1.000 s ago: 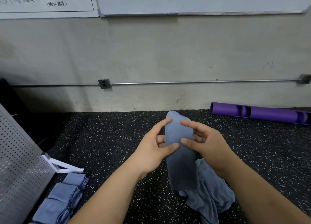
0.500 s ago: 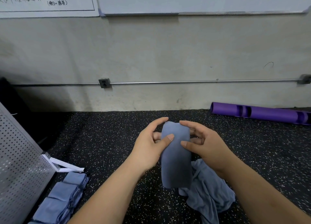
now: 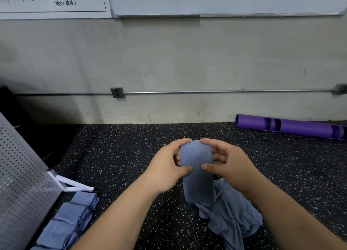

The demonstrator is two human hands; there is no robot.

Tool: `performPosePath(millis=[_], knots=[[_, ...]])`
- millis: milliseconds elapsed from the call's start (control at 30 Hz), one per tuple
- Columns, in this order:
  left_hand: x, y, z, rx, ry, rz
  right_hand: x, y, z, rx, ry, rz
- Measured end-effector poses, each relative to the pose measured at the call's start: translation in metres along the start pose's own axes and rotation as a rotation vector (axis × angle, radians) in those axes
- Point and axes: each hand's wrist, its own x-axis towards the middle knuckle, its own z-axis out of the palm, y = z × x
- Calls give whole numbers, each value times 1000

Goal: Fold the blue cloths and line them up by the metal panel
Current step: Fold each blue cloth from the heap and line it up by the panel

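So both hands, left and right, pinch the cloth by its top edge, letting it hang straight for folding; folded ones line the panel.

Folded blue cloth hanging upright between both hands; crumpled cloth below right hand; folded row far left by metal panel.

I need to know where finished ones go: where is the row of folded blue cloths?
In the head view, the folded blue cloths lie lower left on the floor, in a row beside the perforated metal panel.
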Motion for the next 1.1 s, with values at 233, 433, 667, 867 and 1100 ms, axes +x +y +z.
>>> performPosePath(millis=[233, 433, 667, 867, 1100], knots=[[-6, 9, 2, 330, 98, 63, 3, 1, 2, -199, 46, -16], [-2, 4, -2, 86, 2, -25, 1, -3, -3, -474, 86, -71], [-6, 8, 2, -232, -216, -57, -1, -9, -4, -106, 48, 24], [-4, 2, 6, -289, -128, -15, -3, -13, 1, -22, 117, 76], [-4, 7, 8, -415, 49, -41, -7, -14, 4, 76, -101, 91]])
